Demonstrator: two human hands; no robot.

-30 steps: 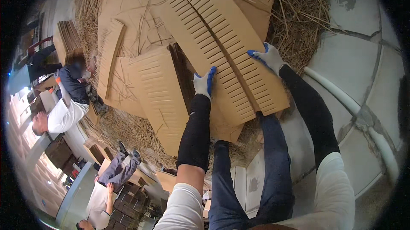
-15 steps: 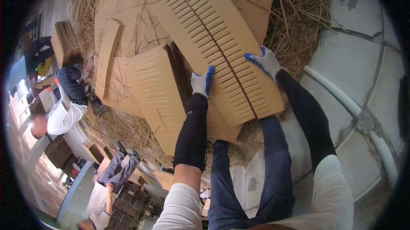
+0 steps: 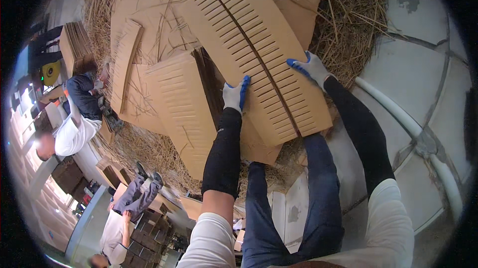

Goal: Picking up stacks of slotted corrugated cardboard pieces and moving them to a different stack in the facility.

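hands: left hand [image 3: 234, 94] and right hand [image 3: 310, 68], gloved, each clamped on an edge of the slotted cardboard sheet [image 3: 259, 54]
sheet: flat, brown, slit rows, centre crease
around: more cardboard sheets [image 3: 181, 106] on the straw pile [image 3: 348, 14]; seated person [image 3: 74, 123] at left

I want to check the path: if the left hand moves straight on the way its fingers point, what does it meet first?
The left hand already rests on the slotted cardboard sheet. Sliding on, it likely crosses that sheet's middle fold line first; depth is unclear.
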